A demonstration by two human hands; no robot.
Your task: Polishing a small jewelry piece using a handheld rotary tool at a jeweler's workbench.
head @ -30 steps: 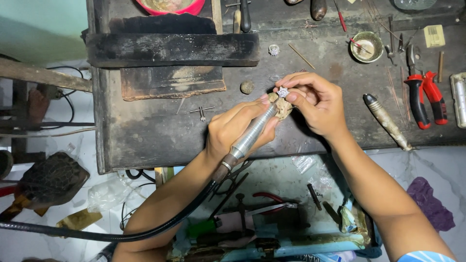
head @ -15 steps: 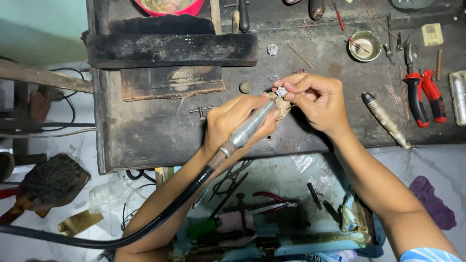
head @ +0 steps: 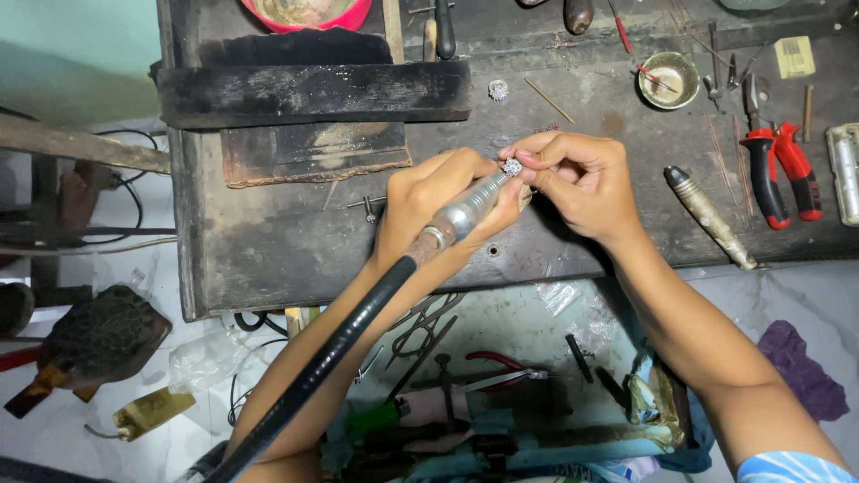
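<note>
The left hand [head: 438, 201] was closed around a silver rotary handpiece [head: 470, 210], and its black hose [head: 331, 358] ran down along the forearm to the bottom edge of the view. The tip of the handpiece touched a small sparkling ring [head: 512, 166]. The right hand [head: 582, 183] pinched this ring between thumb and fingertips, just above the dark, worn workbench [head: 268, 250], near the middle of it.

Of packages and labels there was little. A small pale yellow rectangular block [head: 794, 56] lay at the far right corner of the bench; whether it carried print I could not tell. Some crumpled clear plastic [head: 559, 295] lay below the bench edge, under the right wrist.

Around the hands, a second small ring [head: 497, 89] lay on the bench beside a thick black wooden beam [head: 313, 91]. A pink bowl [head: 304, 11] stood at the top edge, partly cut off. To the right there were a small round metal dish [head: 668, 79], red-handled pliers [head: 777, 170], a second silver handpiece [head: 709, 216] lying diagonally, and a white metal object [head: 844, 174] at the edge. Below the bench an open tray [head: 537, 420] held scissors, pliers and other tools, partly hidden by both forearms. A purple cloth [head: 801, 371] lay on the floor at the right, and a dark flat block [head: 103, 335] at the left.
</note>
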